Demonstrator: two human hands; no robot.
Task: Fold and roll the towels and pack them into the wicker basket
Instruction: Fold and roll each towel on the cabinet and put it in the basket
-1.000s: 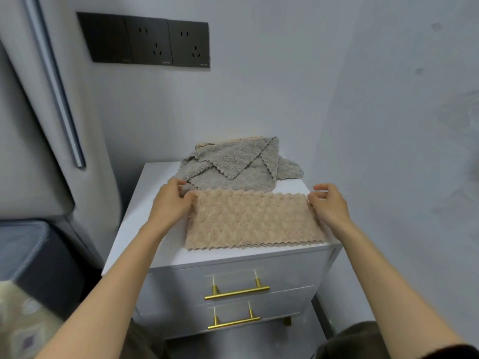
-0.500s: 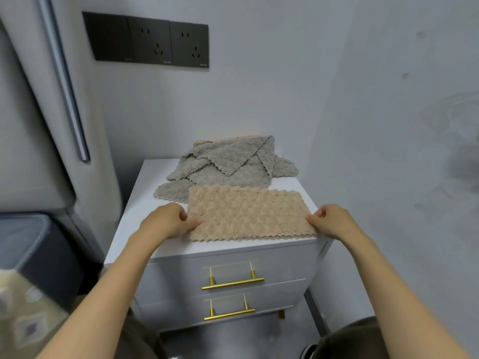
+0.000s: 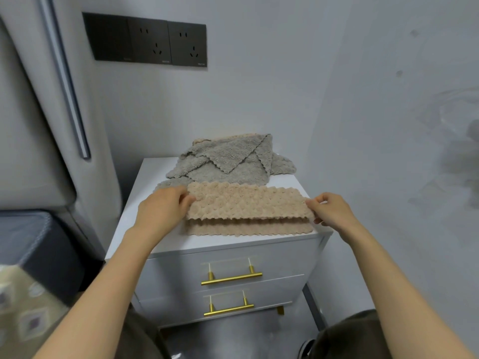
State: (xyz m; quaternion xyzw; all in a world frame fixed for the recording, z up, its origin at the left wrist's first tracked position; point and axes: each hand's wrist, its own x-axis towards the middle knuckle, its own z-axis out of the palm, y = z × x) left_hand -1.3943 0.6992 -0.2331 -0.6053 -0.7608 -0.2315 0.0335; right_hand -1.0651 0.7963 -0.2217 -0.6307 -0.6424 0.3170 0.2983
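Mid-frame, the beige bumpy microfibre towel (image 3: 246, 207) lies on the white drawer cabinet (image 3: 141, 216), left hand (image 3: 162, 211) and right hand (image 3: 333, 213) each pinching an end of its upper layer. Uneven pulling could skew the fold or drag it off the near edge.

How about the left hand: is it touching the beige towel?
Touching. Head view: the left hand pinches the beige towel at its left end.
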